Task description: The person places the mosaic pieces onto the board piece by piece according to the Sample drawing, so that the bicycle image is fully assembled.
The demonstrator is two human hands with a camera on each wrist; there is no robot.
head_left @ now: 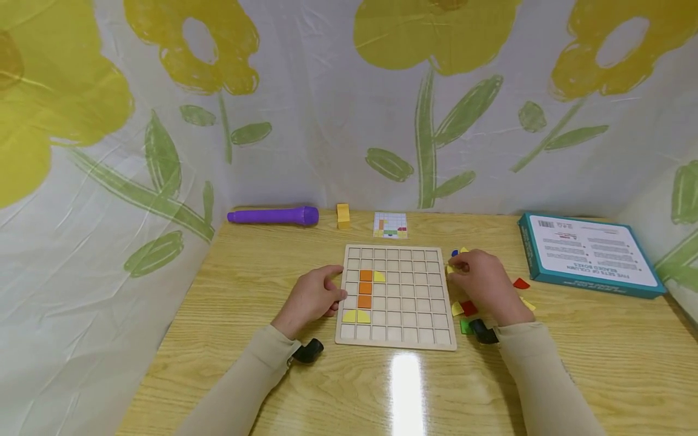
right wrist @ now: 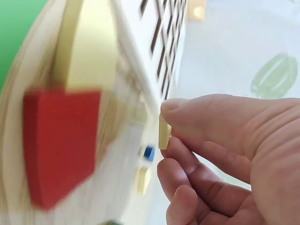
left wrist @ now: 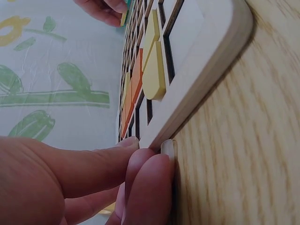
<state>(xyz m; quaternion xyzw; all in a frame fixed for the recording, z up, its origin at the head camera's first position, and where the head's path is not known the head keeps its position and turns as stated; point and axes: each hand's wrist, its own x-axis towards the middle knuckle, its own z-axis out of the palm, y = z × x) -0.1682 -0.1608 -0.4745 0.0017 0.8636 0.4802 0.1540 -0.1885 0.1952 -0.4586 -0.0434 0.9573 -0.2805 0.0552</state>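
The wooden grid board (head_left: pixel 403 304) lies flat on the table. My left hand (head_left: pixel 312 297) pinches its left edge, thumb on top and fingers at the side. Three orange squares (head_left: pixel 365 289) fill a column of cells. A yellow quarter-round piece (head_left: pixel 378 277) sits beside the top one, and two more yellow pieces (head_left: pixel 363 317) lie side by side lower down. Just off the board's right edge, my right hand (head_left: pixel 485 281) holds a small yellow piece (right wrist: pixel 164 133) between thumb and fingers. Under and around that hand lie a red piece (right wrist: pixel 63 145), a green piece (head_left: pixel 466 327) and a blue piece (right wrist: pixel 149 153).
A pattern card (head_left: pixel 390 224) lies behind the board, with a yellow-orange block (head_left: pixel 343 216) and a purple toy microphone (head_left: pixel 272 215) to its left. At the right stands a flat teal box (head_left: pixel 591 254). A flower-painted sheet (head_left: pixel 327 121) closes off the back.
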